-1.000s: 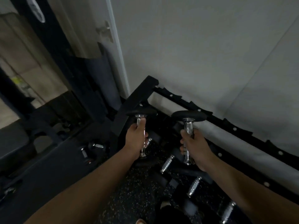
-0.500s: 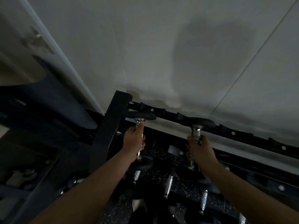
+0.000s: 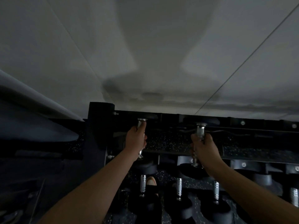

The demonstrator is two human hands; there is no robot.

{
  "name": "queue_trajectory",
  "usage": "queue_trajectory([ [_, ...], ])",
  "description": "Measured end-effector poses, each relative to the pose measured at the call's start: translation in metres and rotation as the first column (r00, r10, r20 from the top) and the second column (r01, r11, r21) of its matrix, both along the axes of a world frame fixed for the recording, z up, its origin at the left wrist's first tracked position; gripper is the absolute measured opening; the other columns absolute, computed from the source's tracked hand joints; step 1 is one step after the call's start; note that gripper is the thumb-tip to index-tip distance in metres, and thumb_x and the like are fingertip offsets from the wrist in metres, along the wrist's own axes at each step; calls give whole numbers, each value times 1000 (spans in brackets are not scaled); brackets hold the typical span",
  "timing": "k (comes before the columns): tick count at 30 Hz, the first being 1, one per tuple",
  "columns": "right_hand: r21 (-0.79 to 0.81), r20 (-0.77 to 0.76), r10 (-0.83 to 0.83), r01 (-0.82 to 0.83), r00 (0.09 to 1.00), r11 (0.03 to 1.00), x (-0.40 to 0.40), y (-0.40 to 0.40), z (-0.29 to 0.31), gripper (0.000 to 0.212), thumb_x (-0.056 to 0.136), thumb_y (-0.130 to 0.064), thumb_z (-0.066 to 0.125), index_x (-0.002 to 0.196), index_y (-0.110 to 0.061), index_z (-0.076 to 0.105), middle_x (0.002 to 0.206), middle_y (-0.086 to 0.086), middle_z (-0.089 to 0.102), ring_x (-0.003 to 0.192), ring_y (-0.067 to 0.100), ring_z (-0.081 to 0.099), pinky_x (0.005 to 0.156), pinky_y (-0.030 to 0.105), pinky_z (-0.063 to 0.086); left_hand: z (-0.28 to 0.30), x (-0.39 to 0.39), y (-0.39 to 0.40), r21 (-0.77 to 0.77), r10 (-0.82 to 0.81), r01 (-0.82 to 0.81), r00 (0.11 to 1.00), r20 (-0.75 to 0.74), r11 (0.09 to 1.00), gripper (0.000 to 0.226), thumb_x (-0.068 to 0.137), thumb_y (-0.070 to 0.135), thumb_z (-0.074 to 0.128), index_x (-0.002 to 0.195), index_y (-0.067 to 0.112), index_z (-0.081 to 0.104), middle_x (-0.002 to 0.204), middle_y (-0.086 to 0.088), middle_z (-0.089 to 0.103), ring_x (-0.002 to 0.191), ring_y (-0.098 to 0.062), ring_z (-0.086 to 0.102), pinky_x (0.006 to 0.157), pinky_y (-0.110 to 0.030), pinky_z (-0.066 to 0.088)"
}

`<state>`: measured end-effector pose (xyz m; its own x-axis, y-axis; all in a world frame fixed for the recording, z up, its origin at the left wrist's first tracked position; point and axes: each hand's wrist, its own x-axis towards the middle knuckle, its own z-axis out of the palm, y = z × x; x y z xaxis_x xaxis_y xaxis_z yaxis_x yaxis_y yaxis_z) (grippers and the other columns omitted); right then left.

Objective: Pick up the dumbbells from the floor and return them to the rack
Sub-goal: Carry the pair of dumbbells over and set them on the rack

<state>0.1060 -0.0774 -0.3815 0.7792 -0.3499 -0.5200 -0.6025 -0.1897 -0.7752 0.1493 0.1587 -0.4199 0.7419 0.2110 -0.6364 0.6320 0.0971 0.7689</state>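
Fingers [image 3: 142, 135] of the left hand [image 3: 135, 141] and right hand [image 3: 204, 147] clamp chrome-handled black dumbbells [image 3: 200, 128] at the black steel rack's top tier [image 3: 169, 117]. Advisably, lower both level until each head seats in its cradle, then release.

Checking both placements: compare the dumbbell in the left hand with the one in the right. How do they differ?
The left-hand dumbbell sits beside the rack's end post; the right-hand dumbbell is further along the rail. The left hand leaves a shorter stretch of chrome showing above it than the right hand. Both are gripped by chrome handles, far heads at the top shelf.
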Motion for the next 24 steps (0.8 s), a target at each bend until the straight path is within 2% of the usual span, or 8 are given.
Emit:
queue_trajectory([
  [2, -59, -8, 7, -7, 1000, 998, 4, 3, -6, 21, 95, -36, 59, 94, -16, 51, 62, 3, 58, 34, 1, 51, 32, 16, 39, -8, 4, -1, -3, -2, 2, 1000, -8, 1000, 38, 91, 50, 61, 86, 13, 56, 60, -6, 51, 38, -12, 43, 35, -23, 34],
  [5, -75, -17, 7, -8, 1000, 997, 9, 5, -12, 19, 95, -35, 59, 90, -20, 50, 63, 3, 58, 33, -2, 49, 30, 15, 37, -16, 9, -4, -26, 7, -7, 1000, -25, 1000, 35, 93, 46, 60, 87, 12, 56, 60, -7, 49, 39, -13, 42, 35, -22, 33],
  [9, -69, -42, 0, -3, 999, 998, 11, 5, -16, 20, 96, -34, 59, 95, -15, 51, 63, 3, 57, 34, -1, 48, 31, 15, 38, -23, 9, -9, -16, 35, -35, 999, 1, 999, 35, 92, 46, 61, 83, 13, 55, 58, -5, 50, 39, -12, 42, 34, -21, 33],
  [13, -134, -43, 3, -8, 999, 991, 12, 0, -21, 20, 95, -35, 59, 96, -16, 51, 65, 0, 59, 39, -1, 54, 32, 11, 36, -26, 9, -9, -34, 59, -59, 998, 4, 998, 32, 91, 44, 63, 80, 15, 55, 59, -4, 50, 37, -9, 43, 33, -20, 34],
  [18, -117, -59, -6, -1, 998, 993, 16, -9, -37, 22, 94, -39, 59, 99, -19, 52, 69, 1, 62, 41, 1, 54, 40, 22, 46, -24, 8, -11, -9, 66, -66, 998, 5, 998, 33, 91, 46, 62, 80, 16, 54, 61, -5, 51, 40, -11, 44, 34, -21, 35],
  [21, -133, -65, 2, -11, 998, 991, 18, -14, -47, 18, 92, -43, 58, 93, -27, 50, 71, 2, 64, 44, 6, 57, 46, 30, 50, -23, 7, -12, -15, 75, -75, 997, 10, 997, 33, 92, 44, 62, 81, 15, 53, 63, -7, 50, 43, -12, 43, 34, -20, 35],
  [24, -179, -81, 56, -70, 995, 981, 16, -14, -51, 23, 90, -47, 58, 97, -27, 50, 76, 3, 67, 58, 16, 64, 52, 32, 50, -19, 6, -13, 0, 53, -53, 998, 23, 999, 31, 92, 44, 61, 87, 14, 57, 68, -6, 53, 49, -13, 46, 37, -19, 38],
])
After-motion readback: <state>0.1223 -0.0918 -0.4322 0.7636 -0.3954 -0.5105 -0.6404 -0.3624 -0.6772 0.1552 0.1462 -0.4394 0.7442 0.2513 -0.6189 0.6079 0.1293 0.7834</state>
